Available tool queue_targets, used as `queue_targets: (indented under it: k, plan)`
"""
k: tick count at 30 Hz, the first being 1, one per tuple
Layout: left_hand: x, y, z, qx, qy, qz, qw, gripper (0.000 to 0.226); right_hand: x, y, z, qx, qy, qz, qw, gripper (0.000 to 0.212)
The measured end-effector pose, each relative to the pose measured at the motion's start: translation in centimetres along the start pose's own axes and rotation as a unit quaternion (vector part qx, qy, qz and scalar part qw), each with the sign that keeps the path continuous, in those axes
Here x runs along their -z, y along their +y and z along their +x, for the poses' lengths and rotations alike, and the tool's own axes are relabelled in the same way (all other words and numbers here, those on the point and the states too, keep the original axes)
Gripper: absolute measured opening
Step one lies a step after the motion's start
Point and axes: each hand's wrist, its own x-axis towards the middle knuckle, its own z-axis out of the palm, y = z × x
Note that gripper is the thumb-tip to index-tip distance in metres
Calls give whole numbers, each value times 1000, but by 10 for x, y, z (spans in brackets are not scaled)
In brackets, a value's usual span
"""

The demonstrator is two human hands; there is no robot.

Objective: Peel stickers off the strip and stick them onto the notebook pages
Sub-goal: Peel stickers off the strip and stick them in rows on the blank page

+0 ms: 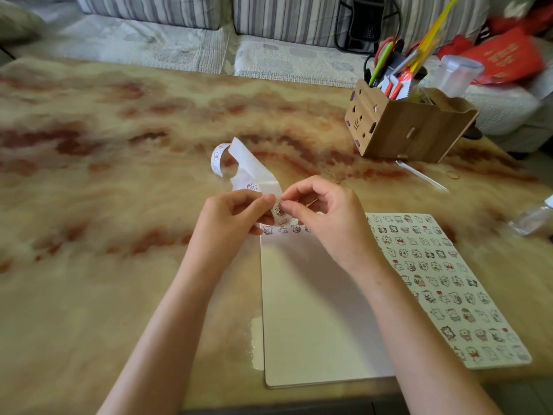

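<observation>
The sticker strip (253,170) is in the air between both hands, just above the top edge of the notebook (314,310), its loose end curling up and back over the bench (119,205). My read is thin, glossy backing paper: almost weightless, floppy, easy to crease or tear. I would hold it close to the sticker being lifted and pick at a corner, not the middle. The left hand (236,217) grips the strip, fingers (261,202) curled round it. The right hand (326,214) pinches at a small cartoon sticker (279,209) on it with thumb and forefinger. The left page carries a short row of stickers (284,229) along its top; the right page (443,280) is nearly full. Beyond, a wooden desk organiser (404,127) holds pens and scissors. I can read no brand or words: the organiser's cut-outs and the gold print on a red bag (505,59) are too blurred.
</observation>
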Motion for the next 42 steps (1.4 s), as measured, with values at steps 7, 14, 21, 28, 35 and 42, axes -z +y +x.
queue_targets:
  k: [7,14,21,28,35,42]
  plan:
    - [-1,1,-1,-4,-1,-6,1000,17,-1,0,0,24,7,-17,1000,9]
    - [-1,2,-1,4,10,-19,1000,18,-3,3,0,53,18,-50,997,8]
    - [-2,1,0,11,21,-21,1000,19,-4,8,0,106,30,-100,989,4]
    - [-3,-1,1,20,31,-14,999,19,-5,12,0,166,53,-177,969,5]
    - [-3,-2,1,23,34,-9,999,20,-8,11,0,164,57,-175,969,6]
    - [-5,0,1,25,45,-6,999,19,-11,11,-1,140,71,-159,975,5]
